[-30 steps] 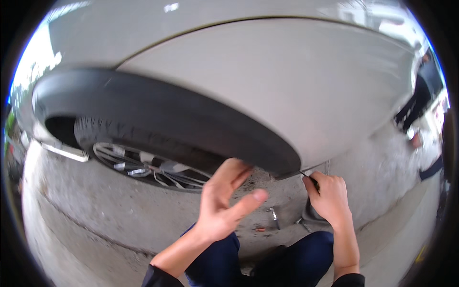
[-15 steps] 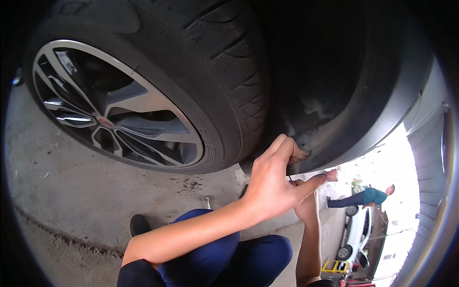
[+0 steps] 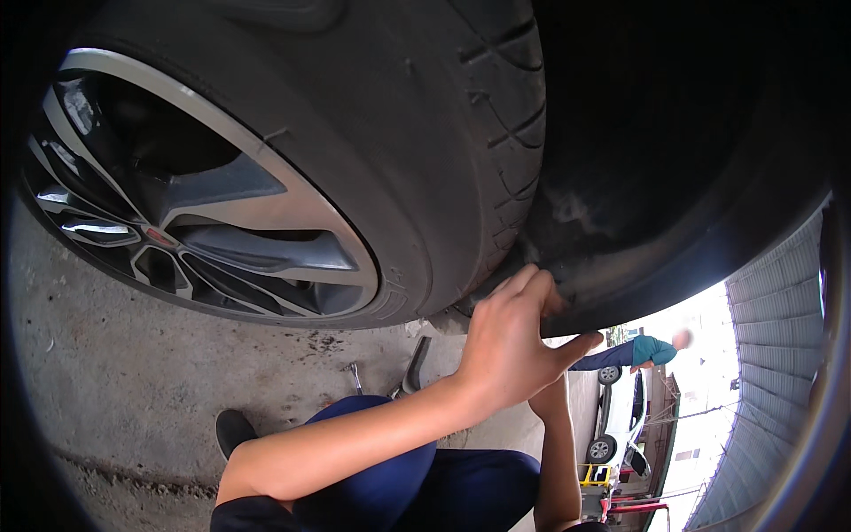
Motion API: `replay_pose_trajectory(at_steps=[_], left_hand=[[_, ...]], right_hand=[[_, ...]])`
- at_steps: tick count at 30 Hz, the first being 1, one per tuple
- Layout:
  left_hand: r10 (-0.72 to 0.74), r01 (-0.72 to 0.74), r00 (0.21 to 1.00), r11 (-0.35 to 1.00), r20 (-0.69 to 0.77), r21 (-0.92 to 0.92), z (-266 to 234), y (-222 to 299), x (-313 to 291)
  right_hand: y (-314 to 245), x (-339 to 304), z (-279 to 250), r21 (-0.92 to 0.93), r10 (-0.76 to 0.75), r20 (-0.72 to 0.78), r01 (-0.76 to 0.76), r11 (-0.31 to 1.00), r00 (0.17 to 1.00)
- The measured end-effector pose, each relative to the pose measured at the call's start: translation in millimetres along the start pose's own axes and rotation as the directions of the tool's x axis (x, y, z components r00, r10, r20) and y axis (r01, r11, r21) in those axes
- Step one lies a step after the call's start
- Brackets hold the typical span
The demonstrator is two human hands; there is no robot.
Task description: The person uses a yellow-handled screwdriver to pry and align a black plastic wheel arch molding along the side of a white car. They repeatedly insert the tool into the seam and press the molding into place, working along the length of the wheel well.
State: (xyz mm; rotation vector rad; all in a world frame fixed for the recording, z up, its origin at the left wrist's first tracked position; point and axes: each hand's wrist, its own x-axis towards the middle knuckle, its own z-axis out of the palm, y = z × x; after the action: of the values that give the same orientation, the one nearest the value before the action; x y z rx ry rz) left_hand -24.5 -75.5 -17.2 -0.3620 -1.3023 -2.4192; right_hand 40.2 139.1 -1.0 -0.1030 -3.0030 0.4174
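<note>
At the lower lip of the black wheel arch (image 3: 620, 306), my left hand (image 3: 512, 341) has its bent fingers inside the edge and its thumb on the outer side, so the lip sits between them. My right hand (image 3: 551, 399) is lower down behind the left one; only its wrist and a little of the hand show, and its fingers are hidden. A car wheel with a black tyre (image 3: 417, 168) and a silver-and-black rim (image 3: 239, 210) stands to the left of both hands, with the tread close to my left fingertips.
On the concrete floor beside my knee lie a metal tool (image 3: 356, 379) and a dark curved piece (image 3: 414, 365). Far right, a person in a teal top (image 3: 651, 350) stands near a white car (image 3: 620, 412), a yellow frame (image 3: 596, 474) and a red stand (image 3: 640, 508).
My viewpoint has shifted closer to the wheel, which looks larger. Both hands stay at the arch lip. More of the dark curved piece on the floor shows.
</note>
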Motion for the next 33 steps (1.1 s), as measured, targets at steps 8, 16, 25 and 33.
replay_pose_trajectory(at_steps=[8, 16, 25, 33], left_hand=[[-0.043, 0.043, 0.993, 0.999, 0.110, 0.007, -10, 4, -6], [-0.021, 0.006, 0.996, 0.984, 0.086, 0.180, -3, 53, -11], [-0.161, 0.125, 0.954, 0.980, -0.254, -0.153, 61, 60, -28], [-0.114, 0.082, 0.938, 0.990, -0.328, -0.112, 71, 60, -5]], right_hand=[[-22, -24, -52, 0.193, 0.148, 0.195, -0.186, 0.963, 0.970], [-100, -24, -153, 0.197, -0.144, -0.008, 0.143, 0.970, 0.989], [-112, -3, -167, 0.064, -0.465, -0.240, 0.492, 0.868, 0.852], [-113, -10, -170, 0.290, -0.458, -0.122, 0.473, 0.832, 0.880]])
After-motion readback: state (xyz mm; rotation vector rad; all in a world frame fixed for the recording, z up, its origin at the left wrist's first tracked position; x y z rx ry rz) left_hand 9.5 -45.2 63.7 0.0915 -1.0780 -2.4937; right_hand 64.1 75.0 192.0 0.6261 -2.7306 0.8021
